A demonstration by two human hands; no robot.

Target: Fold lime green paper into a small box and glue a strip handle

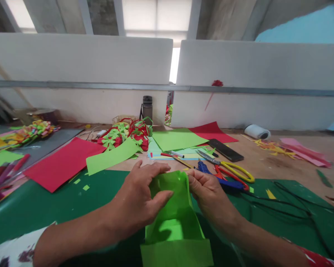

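- Light-green paper is held up in the middle foreground, just above a dark green mat, with its far part raised and curved between both hands and its near edge folded into a flat band.
- The far left edge of the sheet is pinched by the left hand, with the thumb laid across the inner face and the fingers curled over the top.
- The far right edge is gripped by the right hand, its fingers bent closed on the paper.
- A blue glue gun is seen just beyond the right hand, with yellow-handled scissors beside it and a black cable trailing over the mat.
- A black phone is laid farther back on the bare tabletop.
- A red sheet is spread to the left, partly over the mat.
- A heap of red and green paper bows is piled near the back wall, below a grey bottle.
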